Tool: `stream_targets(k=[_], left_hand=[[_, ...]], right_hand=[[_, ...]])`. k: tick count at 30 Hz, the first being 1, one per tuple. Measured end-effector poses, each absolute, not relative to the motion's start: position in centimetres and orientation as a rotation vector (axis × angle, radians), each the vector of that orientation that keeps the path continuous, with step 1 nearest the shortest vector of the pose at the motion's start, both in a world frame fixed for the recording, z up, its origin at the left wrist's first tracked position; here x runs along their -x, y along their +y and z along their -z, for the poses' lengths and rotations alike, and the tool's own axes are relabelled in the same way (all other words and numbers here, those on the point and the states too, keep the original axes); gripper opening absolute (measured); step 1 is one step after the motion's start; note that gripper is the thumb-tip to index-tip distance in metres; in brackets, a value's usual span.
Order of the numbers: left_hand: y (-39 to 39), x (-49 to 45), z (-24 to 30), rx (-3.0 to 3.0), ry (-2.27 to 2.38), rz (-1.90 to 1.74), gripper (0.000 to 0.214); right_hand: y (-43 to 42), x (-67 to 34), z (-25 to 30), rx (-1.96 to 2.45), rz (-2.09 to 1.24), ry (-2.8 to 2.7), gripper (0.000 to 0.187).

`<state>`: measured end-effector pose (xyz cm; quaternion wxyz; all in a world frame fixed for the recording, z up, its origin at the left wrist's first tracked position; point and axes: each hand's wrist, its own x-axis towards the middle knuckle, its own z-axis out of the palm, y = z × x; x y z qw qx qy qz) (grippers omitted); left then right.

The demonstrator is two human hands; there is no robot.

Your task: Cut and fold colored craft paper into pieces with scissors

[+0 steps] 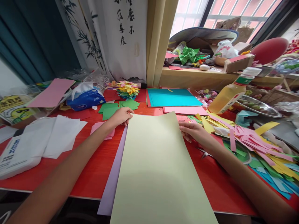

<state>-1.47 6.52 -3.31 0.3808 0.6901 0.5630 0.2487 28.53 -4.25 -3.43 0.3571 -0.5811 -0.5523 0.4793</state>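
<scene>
A large pale yellow-green sheet of paper [158, 168] lies lengthwise on the red table [93, 174], its near end hanging over the front edge. A lilac sheet [114, 180] peeks out under its left side. My left hand [121, 116] pinches the sheet's far left corner, fingers curled on the edge. On the sheet's right edge near the far corner, my right hand [193, 130] rests with its fingers closed on the paper.
Green paper squares [109, 109] and a heap of small folded coloured pieces [127, 89] lie beyond my left hand. Teal and pink sheets [173, 98] lie at the back, a yellow bottle [230, 93] and paper strips [257, 143] right, white paper [53, 135] and tissues [85, 98] left.
</scene>
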Motion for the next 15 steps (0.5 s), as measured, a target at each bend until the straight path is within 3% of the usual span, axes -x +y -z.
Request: stream_targets(k=[6, 15], left_hand=[[6.11, 1.43, 2.86, -1.882, 1.502, -0.659, 0.013], [6.23, 1.57, 3.31, -2.204, 1.588, -0.664, 0.025]], right_hand=[[-4.14, -28.62, 3.19, 1.522, -0.989, -1.565, 0.037], [-4.23, -28.21, 3.99, 1.605, -0.922, -1.771, 0.034]])
